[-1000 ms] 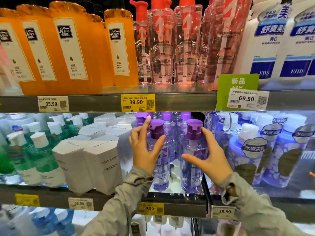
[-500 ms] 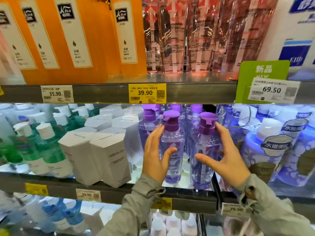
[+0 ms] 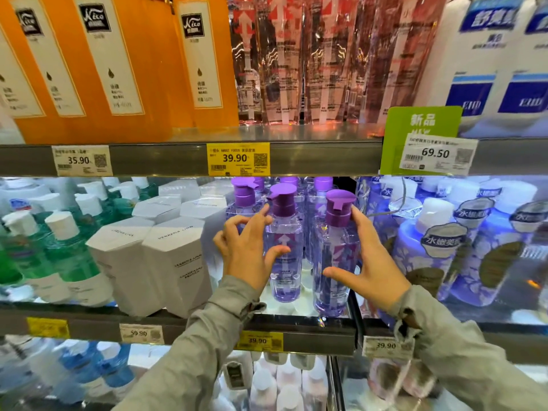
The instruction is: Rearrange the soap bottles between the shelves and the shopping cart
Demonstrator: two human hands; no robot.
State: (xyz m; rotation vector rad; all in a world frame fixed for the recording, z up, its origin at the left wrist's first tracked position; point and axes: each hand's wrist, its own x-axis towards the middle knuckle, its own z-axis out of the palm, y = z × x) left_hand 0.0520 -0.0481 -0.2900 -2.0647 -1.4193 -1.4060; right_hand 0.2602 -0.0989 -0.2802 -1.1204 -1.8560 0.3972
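Note:
Two clear soap bottles with purple liquid and purple pump tops stand at the front of the middle shelf (image 3: 296, 324). My left hand (image 3: 246, 253) holds the left purple bottle (image 3: 286, 232), thumb across its front and forefinger up against the pump neck. My right hand (image 3: 373, 268) grips the right purple bottle (image 3: 335, 262), thumb in front and fingers round its right side up to the pump. More purple bottles (image 3: 320, 188) stand in rows behind them. No shopping cart is in view.
White boxes (image 3: 175, 262) and green bottles (image 3: 59, 262) stand to the left, blue flowered bottles (image 3: 430, 256) to the right. Orange bottles (image 3: 118, 60) and clear red-printed bottles (image 3: 296, 60) fill the shelf above. The upper shelf edge (image 3: 326, 157) sits just over the pumps.
The view has tilted downward and come closer to the shelf. Both hands stay on the two front purple bottles; the fingers of my left hand have spread and curled somewhat.

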